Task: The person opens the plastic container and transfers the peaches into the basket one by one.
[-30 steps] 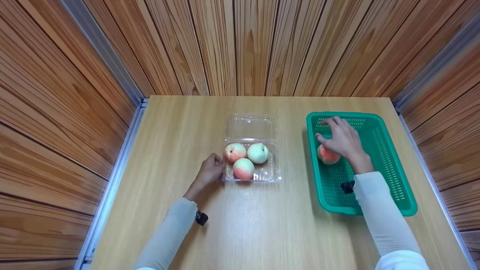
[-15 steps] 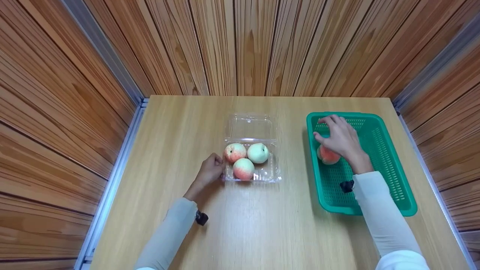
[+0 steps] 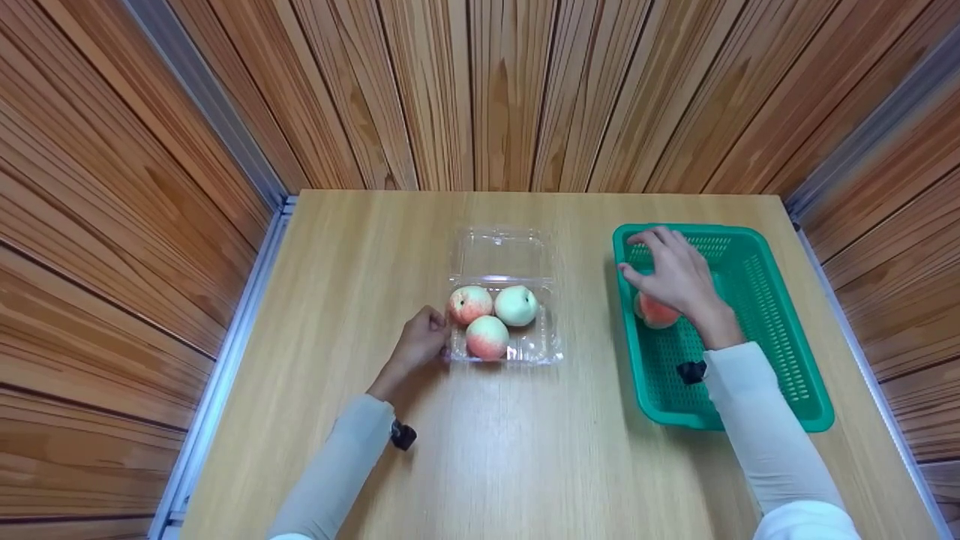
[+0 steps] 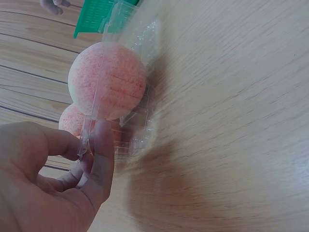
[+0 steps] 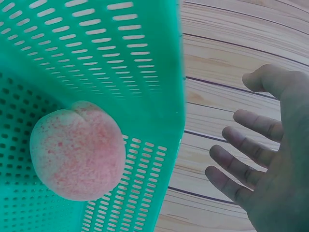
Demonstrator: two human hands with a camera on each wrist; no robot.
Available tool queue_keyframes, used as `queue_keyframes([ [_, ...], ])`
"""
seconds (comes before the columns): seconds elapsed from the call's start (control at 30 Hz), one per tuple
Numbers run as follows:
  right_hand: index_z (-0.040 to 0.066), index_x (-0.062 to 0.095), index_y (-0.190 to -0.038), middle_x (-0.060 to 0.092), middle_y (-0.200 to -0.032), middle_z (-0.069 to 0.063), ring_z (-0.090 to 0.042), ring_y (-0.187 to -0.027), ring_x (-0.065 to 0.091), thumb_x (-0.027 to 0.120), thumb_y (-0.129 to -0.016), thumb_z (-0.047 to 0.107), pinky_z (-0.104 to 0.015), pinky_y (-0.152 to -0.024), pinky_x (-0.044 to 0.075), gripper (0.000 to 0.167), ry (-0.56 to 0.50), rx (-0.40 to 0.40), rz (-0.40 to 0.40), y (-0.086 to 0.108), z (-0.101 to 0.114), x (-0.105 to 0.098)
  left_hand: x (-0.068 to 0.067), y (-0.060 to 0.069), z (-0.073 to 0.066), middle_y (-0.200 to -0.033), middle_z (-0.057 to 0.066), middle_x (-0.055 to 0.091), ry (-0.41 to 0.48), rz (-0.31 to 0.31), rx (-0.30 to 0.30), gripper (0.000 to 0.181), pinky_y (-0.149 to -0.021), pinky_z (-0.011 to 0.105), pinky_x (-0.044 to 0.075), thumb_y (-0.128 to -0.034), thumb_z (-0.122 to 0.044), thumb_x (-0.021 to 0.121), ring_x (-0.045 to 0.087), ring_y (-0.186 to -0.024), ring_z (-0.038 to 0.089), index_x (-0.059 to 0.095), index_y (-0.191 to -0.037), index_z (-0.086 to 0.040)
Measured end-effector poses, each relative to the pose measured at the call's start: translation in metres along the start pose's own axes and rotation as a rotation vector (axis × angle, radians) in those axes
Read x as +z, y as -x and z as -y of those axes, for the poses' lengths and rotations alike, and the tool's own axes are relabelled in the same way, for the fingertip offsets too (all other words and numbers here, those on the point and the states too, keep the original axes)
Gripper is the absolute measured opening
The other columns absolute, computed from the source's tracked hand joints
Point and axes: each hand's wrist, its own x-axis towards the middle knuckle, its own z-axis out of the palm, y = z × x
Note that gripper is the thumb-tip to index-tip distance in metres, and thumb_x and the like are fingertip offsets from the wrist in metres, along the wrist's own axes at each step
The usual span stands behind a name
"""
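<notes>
A clear plastic clamshell box (image 3: pixel 537 346) lies on the table with its lid folded back. In it are three peaches: one at the back left (image 3: pixel 470 305), one at the back right (image 3: pixel 517 306) and one at the front (image 3: pixel 487 339). My left hand (image 3: pixel 420 337) pinches the box's left edge between thumb and fingers, as the left wrist view shows. Over the green basket (image 3: pixel 806 360) hovers my right hand (image 3: pixel 679 276), fingers spread and holding nothing. A single peach (image 5: pixel 77 152) rests on the basket floor below that hand, partly covered by it in the head view.
The wooden table (image 3: pixel 495 457) carries the box in the middle and the basket at the right. Slatted wooden walls (image 3: pixel 502 97) rise behind and on both sides. The basket's perforated walls stand up around its peach.
My right hand has drifted slightly left and away from me above the basket. The left hand, the box and the peaches stay where they were.
</notes>
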Motion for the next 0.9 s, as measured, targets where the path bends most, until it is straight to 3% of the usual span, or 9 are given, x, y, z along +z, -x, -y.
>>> queue_keyframes([
  [0.63,0.009,0.064,-0.137,0.057,-0.146,-0.019,-0.04,-0.128,0.052,0.07,-0.098,0.037,-0.064,-0.103,0.049,0.048,0.015,-0.056,0.0,0.0,0.024,-0.004,0.001,0.001,0.002,-0.075,0.004,0.054,0.071,0.016,-0.004,0.01,-0.056,0.035,0.061,-0.1038,-0.004,0.06,0.063,-0.057,0.016,0.051,-0.102,-0.003],
  [0.9,0.008,0.065,-0.133,0.06,-0.141,-0.017,-0.038,-0.121,0.053,0.071,-0.098,0.032,-0.061,-0.099,0.049,0.043,0.011,-0.094,-0.027,0.0,0.032,-0.004,0.001,-0.001,0.002,-0.075,0.003,0.054,0.034,0.0,0.012,0.011,-0.053,0.03,0.056,-0.104,-0.007,0.061,0.06,-0.057,0.014,0.052,-0.1,-0.003],
])
